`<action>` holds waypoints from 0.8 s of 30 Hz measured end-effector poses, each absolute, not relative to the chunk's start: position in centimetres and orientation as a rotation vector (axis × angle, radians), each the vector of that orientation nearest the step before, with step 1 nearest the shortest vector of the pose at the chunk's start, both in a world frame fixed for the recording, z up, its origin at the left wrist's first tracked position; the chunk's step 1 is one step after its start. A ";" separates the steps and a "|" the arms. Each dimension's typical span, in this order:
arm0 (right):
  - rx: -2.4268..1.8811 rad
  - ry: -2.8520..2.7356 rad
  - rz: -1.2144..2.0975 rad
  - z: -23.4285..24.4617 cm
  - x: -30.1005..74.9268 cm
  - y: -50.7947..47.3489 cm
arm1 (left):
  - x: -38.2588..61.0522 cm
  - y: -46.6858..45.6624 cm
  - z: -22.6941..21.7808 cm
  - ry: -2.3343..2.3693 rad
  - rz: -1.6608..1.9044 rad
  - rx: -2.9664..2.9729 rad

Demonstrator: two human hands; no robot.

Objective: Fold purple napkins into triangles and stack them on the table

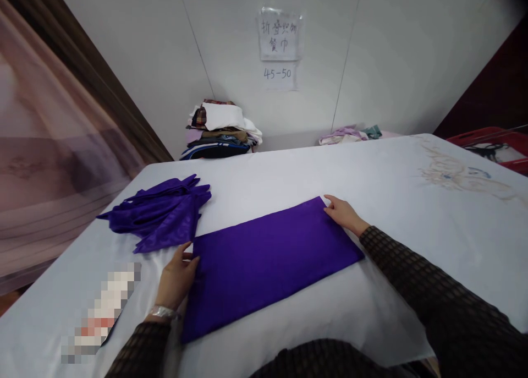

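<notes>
A purple cloth napkin (270, 268), folded into a flat rectangle, lies at a slant on the white-covered table. At its far left corner, my left hand (175, 279) has thumb and fingers closed on the side edge. The far right corner is between the thumb and forefinger of my right hand (344, 213). Some of the fingertips are hidden by the cloth and the hands. Beyond my left hand rests a loose heap of purple napkins (160, 213), crumpled with pointed corners sticking out.
A blurred-out flat object (105, 312) lies left of my left hand. Folded clothes (223, 130) are stacked behind the table, with more cloth (346, 135) to the right. A red basket (490, 136) stands at far right. Handwritten signs (280, 37) hang on the wall.
</notes>
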State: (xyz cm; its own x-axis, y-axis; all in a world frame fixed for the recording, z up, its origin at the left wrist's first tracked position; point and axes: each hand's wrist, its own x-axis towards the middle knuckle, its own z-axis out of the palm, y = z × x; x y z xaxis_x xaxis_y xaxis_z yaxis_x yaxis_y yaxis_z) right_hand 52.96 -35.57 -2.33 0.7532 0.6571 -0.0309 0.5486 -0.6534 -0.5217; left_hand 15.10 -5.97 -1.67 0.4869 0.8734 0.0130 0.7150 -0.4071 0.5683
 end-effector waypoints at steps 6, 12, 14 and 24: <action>-2.590 -0.936 0.306 -2.1 52.9 -35.5 | 15.5 -5.6 -1.7 1.319 0.435 2.275; -2.669 -0.965 0.280 -2.1 52.5 -35.4 | 15.8 -5.9 -1.9 1.323 0.428 2.354; -2.694 -0.979 0.279 -2.0 52.3 -35.4 | 15.7 -5.7 -2.0 1.342 0.405 2.386; -2.521 -1.463 0.011 0.8 47.0 -35.3 | 15.3 -9.7 -1.2 0.921 0.674 2.691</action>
